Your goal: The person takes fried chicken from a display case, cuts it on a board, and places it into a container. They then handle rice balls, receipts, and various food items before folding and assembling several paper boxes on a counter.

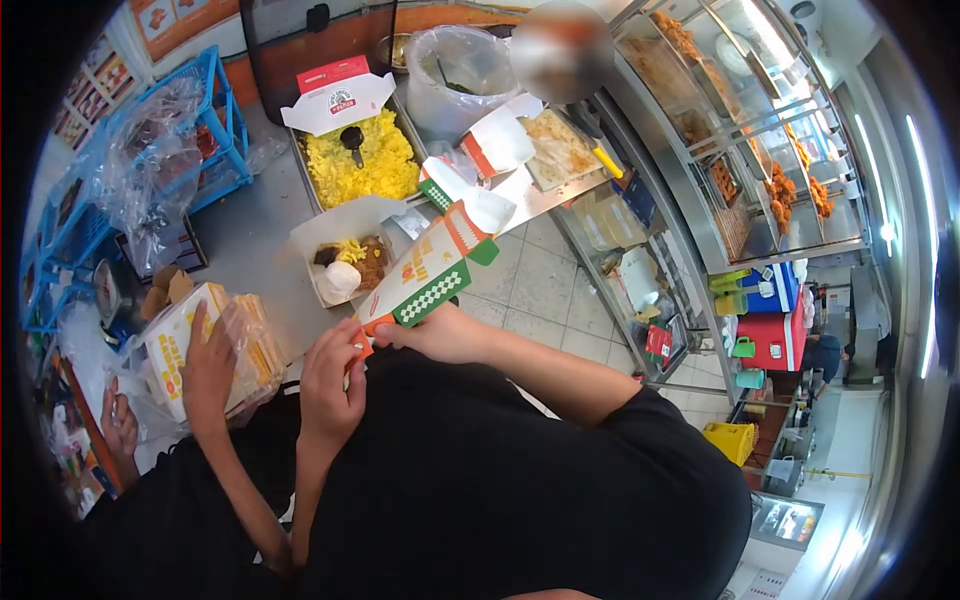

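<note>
Between my two hands is a takeout box [432, 268] in white, green and orange, tilted with its top flaps spread apart. My left hand [332, 385] pinches the orange flaps at its near end. Around the lower side of the same end, my right hand [432, 332] has its fingers wrapped, partly hidden by the carton. Just beyond sits an opened food box [325, 225], holding a white rounded scoop, yellow rice and a brown piece of food. Behind that, a metal tray of yellow rice [360, 165] has a dark scoop handle standing in it.
At left, a co-worker's hand [208, 365] rests on a packed box [172, 355] beside a plastic bag. Blue crates [215, 130] stand behind. A plastic-lined tub [460, 85] and a yellow-handled knife [607, 162] are at the back. A glass display case [740, 130] with fried food stands right.
</note>
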Demonstrator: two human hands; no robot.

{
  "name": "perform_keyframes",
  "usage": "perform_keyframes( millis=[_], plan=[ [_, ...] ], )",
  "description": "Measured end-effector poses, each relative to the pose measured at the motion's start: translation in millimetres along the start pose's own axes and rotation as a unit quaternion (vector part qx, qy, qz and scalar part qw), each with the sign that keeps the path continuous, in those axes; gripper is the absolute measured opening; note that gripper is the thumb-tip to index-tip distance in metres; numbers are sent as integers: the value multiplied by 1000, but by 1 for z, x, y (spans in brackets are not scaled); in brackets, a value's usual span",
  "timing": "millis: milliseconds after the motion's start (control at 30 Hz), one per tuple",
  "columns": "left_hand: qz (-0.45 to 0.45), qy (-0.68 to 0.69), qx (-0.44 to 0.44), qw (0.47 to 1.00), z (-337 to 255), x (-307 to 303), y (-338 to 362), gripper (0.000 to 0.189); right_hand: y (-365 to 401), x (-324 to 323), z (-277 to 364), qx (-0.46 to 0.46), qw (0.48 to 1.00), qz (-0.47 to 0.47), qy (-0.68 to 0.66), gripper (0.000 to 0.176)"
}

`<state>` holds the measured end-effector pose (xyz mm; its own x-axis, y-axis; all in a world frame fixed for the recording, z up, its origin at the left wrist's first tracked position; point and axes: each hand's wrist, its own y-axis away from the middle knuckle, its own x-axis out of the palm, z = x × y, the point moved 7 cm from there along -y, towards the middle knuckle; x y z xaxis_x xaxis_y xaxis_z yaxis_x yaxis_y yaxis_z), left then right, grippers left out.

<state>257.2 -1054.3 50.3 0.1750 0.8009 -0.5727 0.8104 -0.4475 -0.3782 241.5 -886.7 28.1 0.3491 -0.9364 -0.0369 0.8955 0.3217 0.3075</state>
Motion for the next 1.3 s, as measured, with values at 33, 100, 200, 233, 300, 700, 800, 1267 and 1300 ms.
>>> perform_keyframes(
  millis=[33,100,200,233,300,700,800,1267,1300],
  plan=[
    [-10,38,-14,999,4,2,2,14,0,-4,14,-68,985,6,161,25],
    [-38,109,-72,991,14,9,9,11,0,-7,23,-153,946,-15,284,20],
    [-100,210,-163,959,35,17,15,10,-13,-4,19,-168,866,-48,468,21],
    [-134,240,-198,941,41,17,17,12,-14,-1,20,-168,865,-47,471,21],
    [-168,252,-219,927,45,16,12,14,-16,8,33,-152,858,-37,489,22],
    [-213,7,-132,968,7,25,-16,9,-36,-28,-4,133,959,-10,-250,25],
    [-202,-96,-72,972,-16,25,-37,12,-43,-49,-9,165,956,7,-241,23],
    [-455,275,-197,824,-27,126,-98,5,-45,-133,-22,-168,982,38,-71,33],
    [-445,259,-246,822,-40,121,-102,5,-42,-130,-14,-105,992,39,-59,31]
  ],
)
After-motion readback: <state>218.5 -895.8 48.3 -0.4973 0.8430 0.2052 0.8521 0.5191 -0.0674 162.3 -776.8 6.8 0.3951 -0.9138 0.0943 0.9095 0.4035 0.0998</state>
